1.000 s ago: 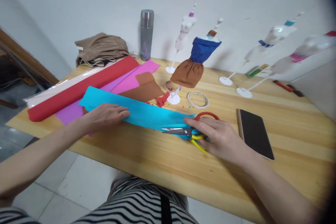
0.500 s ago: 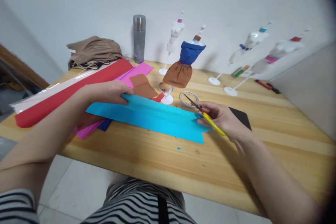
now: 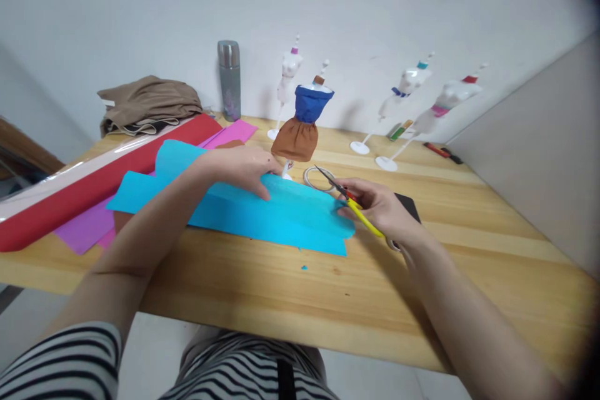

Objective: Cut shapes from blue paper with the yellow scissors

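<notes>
A long sheet of blue crepe paper (image 3: 281, 212) lies folded in layers near the table's front edge. Over its upper edge reaches my left hand (image 3: 246, 169), palm down, fingers apart, with the thumb on the blue sheet. My right hand (image 3: 372, 203) is closed on yellow-handled scissors (image 3: 363, 217), whose dark blades point up and left. Its fingertips touch the right end of the blue paper. Behind stands a small mannequin in a blue top (image 3: 313, 104) and brown skirt (image 3: 295, 139).
Three other white mannequins stand further back, one of them (image 3: 454, 95) at the right. A grey flask (image 3: 229, 81), brown cloth (image 3: 152, 103), red roll (image 3: 56, 215) and purple paper (image 3: 87, 225) are to the left. A tape roll (image 3: 320, 179) lies behind the scissors.
My left hand has let go of the paper's upper left corner and moved right along it. More of the blue paper lies spread to the left. The view has shifted.
</notes>
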